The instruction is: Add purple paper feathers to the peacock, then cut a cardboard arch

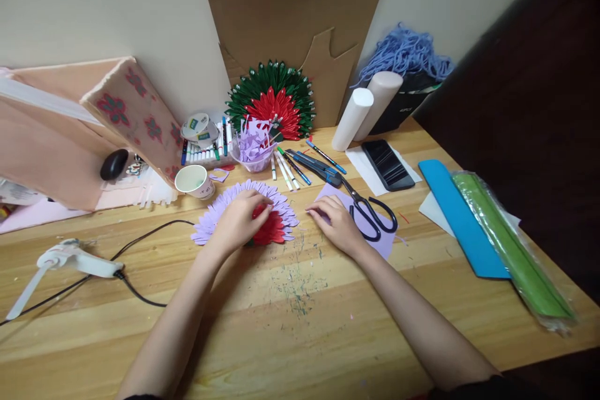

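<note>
A half-round fan of lilac petals (218,215) with a red petal centre (274,231) lies flat on the table. Over it is my left hand (241,219), thumb and index fingertip drawn together above the red part; anything pinched there is too small to name. To the right of the fan, my right hand (335,222) rests at the edge of a lilac sheet (384,244). Its thumb and forefinger are close together at the tips, and what they may hold cannot be made out. Black-handled scissors (360,200) lie on the sheet beside this hand.
Behind stand a cup (195,182), a tub of lilac scraps (255,147), markers (285,172), a utility knife (316,167) and a green-red fan (276,100) against cardboard (300,19). A glue gun (79,259) with its cord lies left; a phone (388,165) and felt rolls (510,244) lie right.
</note>
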A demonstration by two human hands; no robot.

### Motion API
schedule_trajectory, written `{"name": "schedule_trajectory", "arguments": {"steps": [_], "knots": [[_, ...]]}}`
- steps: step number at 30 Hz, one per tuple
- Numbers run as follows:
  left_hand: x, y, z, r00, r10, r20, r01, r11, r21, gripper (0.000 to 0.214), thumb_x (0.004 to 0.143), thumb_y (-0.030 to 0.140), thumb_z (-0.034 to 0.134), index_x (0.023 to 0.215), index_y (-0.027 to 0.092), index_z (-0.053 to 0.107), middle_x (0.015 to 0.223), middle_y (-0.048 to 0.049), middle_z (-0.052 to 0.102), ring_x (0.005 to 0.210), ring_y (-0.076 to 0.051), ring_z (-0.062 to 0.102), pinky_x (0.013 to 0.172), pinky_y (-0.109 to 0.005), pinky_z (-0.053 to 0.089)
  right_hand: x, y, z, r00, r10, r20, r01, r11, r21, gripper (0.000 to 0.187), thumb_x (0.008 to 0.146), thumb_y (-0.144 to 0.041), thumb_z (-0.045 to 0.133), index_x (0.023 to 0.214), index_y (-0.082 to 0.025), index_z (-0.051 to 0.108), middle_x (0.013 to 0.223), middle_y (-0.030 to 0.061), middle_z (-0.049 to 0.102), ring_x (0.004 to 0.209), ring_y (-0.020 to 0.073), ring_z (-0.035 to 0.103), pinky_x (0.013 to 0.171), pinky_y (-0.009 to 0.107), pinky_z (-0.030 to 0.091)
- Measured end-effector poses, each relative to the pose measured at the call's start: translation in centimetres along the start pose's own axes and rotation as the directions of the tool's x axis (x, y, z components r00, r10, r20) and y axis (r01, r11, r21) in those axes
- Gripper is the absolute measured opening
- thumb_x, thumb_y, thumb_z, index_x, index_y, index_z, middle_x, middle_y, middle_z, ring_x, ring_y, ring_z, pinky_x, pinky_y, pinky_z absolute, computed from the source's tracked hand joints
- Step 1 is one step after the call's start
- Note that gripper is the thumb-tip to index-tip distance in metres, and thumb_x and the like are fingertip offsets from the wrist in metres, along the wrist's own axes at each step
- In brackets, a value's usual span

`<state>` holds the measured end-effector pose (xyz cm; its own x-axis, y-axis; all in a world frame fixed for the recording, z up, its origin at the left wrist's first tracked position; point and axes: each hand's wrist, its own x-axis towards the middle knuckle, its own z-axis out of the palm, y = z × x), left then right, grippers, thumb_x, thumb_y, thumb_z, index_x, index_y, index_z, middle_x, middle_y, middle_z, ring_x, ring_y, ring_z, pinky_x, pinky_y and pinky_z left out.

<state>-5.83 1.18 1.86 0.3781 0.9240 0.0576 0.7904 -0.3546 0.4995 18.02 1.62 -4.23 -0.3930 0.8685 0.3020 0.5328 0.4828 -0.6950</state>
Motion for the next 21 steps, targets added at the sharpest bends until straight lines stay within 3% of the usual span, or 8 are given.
{"name": "schedule_trajectory", "arguments": {"steps": [2,4,7,13,16,19,21], "knots": [[-0.5,-0.3,-0.8,1.000,-0.014,0.007,0.014,1.000,0.019,0.021,0.081,0.032,0.058,0.095,0.018,0.063,0.095,-0.0068,0.059,0.091,-0.022,0.054,0.082,-0.036,0.044,0.0,0.0,0.1,0.999,0.001,-0.037,-0.001,1.000,-0.004,0.013,0.088,-0.020,0.052,0.088,-0.020,0.064,0.084,0.0063,0.064,0.086,0.0221,0.053,0.077,0.036,0.043],[-1.1,-0.4,-1.0,0.999,-0.002,0.039,0.001,0.999,0.034,0.039,0.071,0.039,0.068,0.104,0.018,0.060,0.102,-0.0082,0.056,0.097,-0.025,0.052,0.085,-0.038,0.044,-0.1,0.1,0.0,0.997,0.008,-0.077,-0.009,1.000,-0.008,0.010,0.086,-0.020,0.055,0.083,-0.020,0.065,0.082,0.0057,0.064,0.084,0.0217,0.054,0.077,0.035,0.043],[-1.8,0.0,-0.3,0.997,0.043,0.060,-0.046,0.998,0.052,0.063,0.060,0.043,0.076,0.113,0.017,0.054,0.112,-0.0117,0.051,0.103,-0.028,0.048,0.088,-0.041,0.043,-0.1,0.3,-0.6,0.993,0.023,-0.119,-0.027,0.999,-0.029,0.009,0.083,-0.024,0.060,0.076,-0.020,0.064,0.078,0.0046,0.065,0.081,0.0210,0.056,0.076,0.035,0.043],[-2.2,1.2,1.5,0.994,0.080,0.078,-0.090,0.987,0.135,0.087,0.053,0.043,0.080,0.127,0.018,0.041,0.131,-0.0157,0.039,0.121,-0.033,0.036,0.099,-0.047,0.034,-0.4,0.9,-2.5,0.989,0.085,-0.123,-0.102,0.985,-0.138,0.014,0.082,-0.026,0.059,0.070,-0.020,0.061,0.077,0.0037,0.065,0.080,0.0206,0.056,0.073,0.034,0.043],[-2.4,1.8,1.9,0.996,0.077,0.053,-0.085,0.980,0.178,0.076,0.058,0.043,0.077,0.122,0.019,0.045,0.132,-0.0150,0.040,0.121,-0.033,0.036,0.099,-0.048,0.032,-0.7,1.5,-4.1,0.973,0.189,-0.130,-0.209,0.965,-0.158,0.007,0.076,-0.027,0.062,0.077,-0.020,0.059,0.080,0.0027,0.064,0.077,0.0196,0.057,0.069,0.031,0.043],[-2.7,3.2,2.7,0.995,0.101,0.016,-0.102,0.976,0.191,0.045,0.074,0.037,0.065,0.112,0.018,0.052,0.126,-0.0138,0.048,0.117,-0.030,0.042,0.097,-0.045,0.034,-1.7,2.4,-6.0,0.952,0.290,-0.098,-0.305,0.932,-0.197,0.009,0.075,-0.027,0.060,0.080,-0.020,0.057,0.083,0.0026,0.063,0.076,0.0184,0.057,0.069,0.030,0.043],[-2.9,4.6,3.7,0.999,0.049,0.004,-0.049,0.988,0.145,0.023,0.084,0.031,0.052,0.104,0.019,0.056,0.114,-0.0109,0.057,0.107,-0.026,0.051,0.090,-0.039,0.039,-2.6,3.0,-7.1,0.936,0.342,-0.088,-0.353,0.905,-0.236,0.008,0.073,-0.025,0.058,0.078,-0.020,0.055,0.084,0.0031,0.061,0.078,0.0185,0.057,0.070,0.029,0.043]]}}
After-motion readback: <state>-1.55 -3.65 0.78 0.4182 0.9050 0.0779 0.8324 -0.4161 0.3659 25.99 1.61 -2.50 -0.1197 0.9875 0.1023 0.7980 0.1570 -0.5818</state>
